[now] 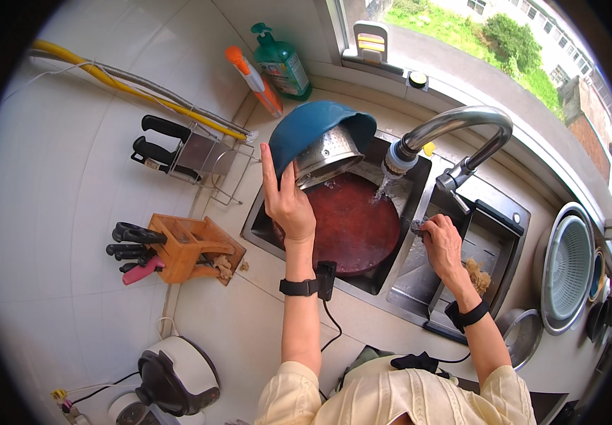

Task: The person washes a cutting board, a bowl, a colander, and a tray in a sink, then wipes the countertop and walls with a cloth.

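My left hand [291, 210] grips the rim of a blue plastic basin [306, 125], which is tilted over the left sink bowl [417, 180]. A perforated stainless-steel colander [332, 151] sits tipped inside the basin, its rim by my fingers. Between the fingertips of my right hand [440, 241] is a grey steel-wool scrubber [417, 227], above the divider of the two sink bowls. Below the colander, a round, wet, reddish-brown vessel or board [354, 228] fills much of the left bowl; I cannot tell which. Water runs onto its edge from the filter tip of the curved faucet [460, 122].
A drain tray [492, 255] with a tan fibrous scrubber [477, 276] occupies the right bowl. Left stand a wooden knife block [178, 255] and a wire knife rack [215, 159]. Behind are a green pump bottle [285, 69] and an orange-capped bottle [258, 85]. Colanders [569, 265] lean right.
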`<state>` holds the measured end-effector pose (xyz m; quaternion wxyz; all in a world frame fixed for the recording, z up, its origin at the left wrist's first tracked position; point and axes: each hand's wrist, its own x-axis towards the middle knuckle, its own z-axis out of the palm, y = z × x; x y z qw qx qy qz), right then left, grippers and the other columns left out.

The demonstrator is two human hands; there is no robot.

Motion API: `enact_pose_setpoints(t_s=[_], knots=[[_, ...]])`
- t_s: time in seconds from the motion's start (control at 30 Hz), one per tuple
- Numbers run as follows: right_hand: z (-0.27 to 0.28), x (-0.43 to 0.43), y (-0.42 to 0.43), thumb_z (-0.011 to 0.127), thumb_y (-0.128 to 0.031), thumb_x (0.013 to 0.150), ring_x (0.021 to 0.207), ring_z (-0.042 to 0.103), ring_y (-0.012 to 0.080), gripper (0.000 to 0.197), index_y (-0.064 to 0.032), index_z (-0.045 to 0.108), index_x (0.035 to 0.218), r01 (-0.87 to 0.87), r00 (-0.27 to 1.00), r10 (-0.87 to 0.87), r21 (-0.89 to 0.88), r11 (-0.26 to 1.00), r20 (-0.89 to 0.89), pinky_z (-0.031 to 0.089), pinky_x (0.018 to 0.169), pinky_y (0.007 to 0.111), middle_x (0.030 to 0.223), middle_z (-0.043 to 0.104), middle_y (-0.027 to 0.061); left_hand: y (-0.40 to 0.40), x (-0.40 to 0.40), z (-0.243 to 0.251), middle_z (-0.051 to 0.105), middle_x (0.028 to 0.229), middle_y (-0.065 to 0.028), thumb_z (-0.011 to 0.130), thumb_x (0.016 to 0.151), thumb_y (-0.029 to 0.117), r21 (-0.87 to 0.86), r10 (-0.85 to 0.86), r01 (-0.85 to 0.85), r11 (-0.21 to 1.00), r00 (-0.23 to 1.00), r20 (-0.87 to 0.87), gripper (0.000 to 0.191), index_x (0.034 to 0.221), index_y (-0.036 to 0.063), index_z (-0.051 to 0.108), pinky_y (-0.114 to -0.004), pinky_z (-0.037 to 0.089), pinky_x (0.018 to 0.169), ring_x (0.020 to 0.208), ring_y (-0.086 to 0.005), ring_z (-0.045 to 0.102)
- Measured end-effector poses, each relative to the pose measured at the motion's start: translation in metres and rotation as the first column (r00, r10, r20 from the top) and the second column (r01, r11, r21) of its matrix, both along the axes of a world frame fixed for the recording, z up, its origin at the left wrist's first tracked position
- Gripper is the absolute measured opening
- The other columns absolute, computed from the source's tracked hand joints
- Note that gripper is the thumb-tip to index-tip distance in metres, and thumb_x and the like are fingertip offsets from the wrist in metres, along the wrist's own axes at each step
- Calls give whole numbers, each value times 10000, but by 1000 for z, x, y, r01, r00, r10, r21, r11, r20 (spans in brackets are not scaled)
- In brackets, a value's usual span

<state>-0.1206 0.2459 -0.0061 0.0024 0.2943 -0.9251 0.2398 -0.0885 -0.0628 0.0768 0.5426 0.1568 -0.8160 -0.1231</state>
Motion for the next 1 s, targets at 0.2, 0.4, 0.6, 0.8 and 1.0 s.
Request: enact_pose_setpoints(t_s=[0.2, 0.4, 0.6, 0.8, 1.0], knots=[[5, 4, 62, 662, -9, 774, 950, 593, 310, 132, -70, 694, 887, 167, 986, -167, 4, 986, 19, 498, 792, 419, 958, 599, 101, 15, 13, -19, 653, 1119, -253, 565, 798, -44, 470, -100, -154, 869, 876, 472, 344, 1112, 23, 689, -458, 520, 870, 1000, -434, 642], [0, 12, 103, 662, -29, 778, 976, 598, 322, 143, -64, 705, 910, 281, 952, -293, 125, 952, 88, 500, 809, 430, 956, 607, 117, 37, 8, -69, 694, 773, -233, 629, 703, 134, 748, -411, -239, 619, 713, 568, 206, 844, 8, 709, -444, 524, 787, 794, -391, 690], [-12, 18, 108, 657, -55, 762, 960, 615, 359, 139, -66, 691, 896, 265, 919, -324, 257, 930, 224, 500, 812, 450, 926, 613, 149, 35, 5, -129, 700, 712, -132, 635, 720, 82, 967, -593, -149, 209, 767, 246, 141, 793, -23, 694, -357, 532, 683, 698, -238, 704], [-24, 15, 112, 665, -32, 762, 931, 603, 382, 143, -65, 668, 901, 263, 933, -299, 188, 946, 201, 486, 774, 479, 914, 599, 166, 56, -5, -148, 680, 765, -111, 579, 839, -26, 936, -538, -31, -352, 825, -175, 133, 944, -62, 654, -385, 624, 613, 654, -230, 694], [-16, 15, 107, 661, -39, 777, 930, 608, 382, 130, -61, 664, 905, 269, 937, -301, 185, 945, 177, 489, 771, 482, 904, 602, 163, 57, -15, -170, 602, 1197, -282, 431, 996, 67, 472, -218, 80, -878, 811, -543, 307, 1226, -115, 522, -521, 626, 815, 1063, -432, 635]])
